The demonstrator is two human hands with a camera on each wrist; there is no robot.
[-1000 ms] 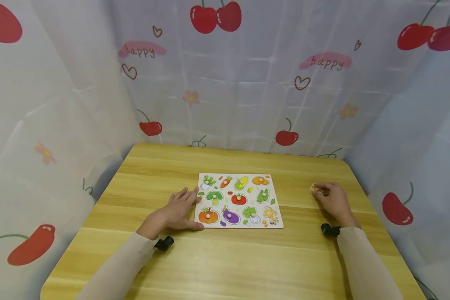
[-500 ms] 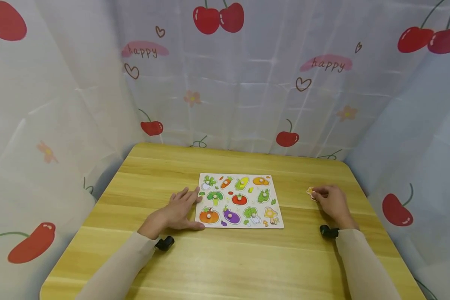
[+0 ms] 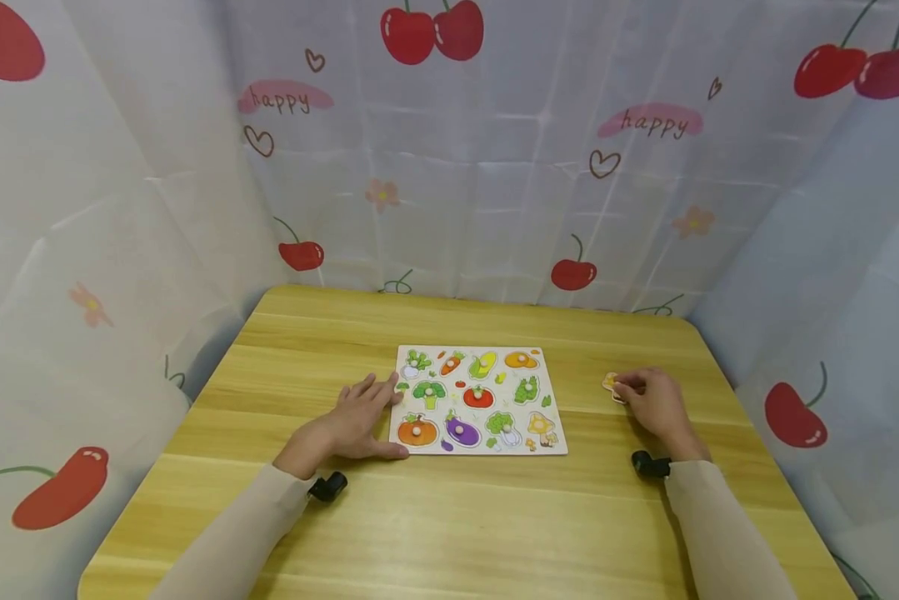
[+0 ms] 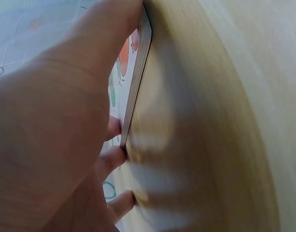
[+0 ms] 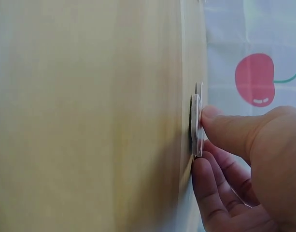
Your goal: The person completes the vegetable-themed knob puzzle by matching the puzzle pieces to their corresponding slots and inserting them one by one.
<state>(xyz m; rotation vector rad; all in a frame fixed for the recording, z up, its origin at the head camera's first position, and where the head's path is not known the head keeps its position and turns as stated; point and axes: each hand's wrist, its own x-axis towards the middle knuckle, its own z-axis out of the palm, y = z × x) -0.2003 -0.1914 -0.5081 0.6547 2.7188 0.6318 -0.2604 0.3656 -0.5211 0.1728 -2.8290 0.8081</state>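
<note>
A white puzzle board (image 3: 505, 400) with colourful knobbed vegetable pieces lies flat mid-table. My left hand (image 3: 353, 421) is spread at its left side, with the thumb by the near corner and fingertips along the edge. The left wrist view shows those fingers right against the board's rim (image 4: 136, 87). To the right of the board, my right hand (image 3: 655, 406) pinches a small yellow-and-white mushroom puzzle piece (image 3: 610, 382). From the right wrist, that piece (image 5: 197, 125) appears edge-on, close over the wood, between thumb and fingers. At the board's near right corner, the printed mushroom spot (image 3: 541, 428) shows no knob.
The wooden table (image 3: 449, 517) carries the board and both forearms. A white curtain (image 3: 449, 208) with cherry prints stands behind the far table edge and along both sides. Black wrist cameras (image 3: 650, 464) sit below the hands.
My right hand has moved a little left toward the board, bringing the mushroom piece with it. My left hand has stayed at the board's edge.
</note>
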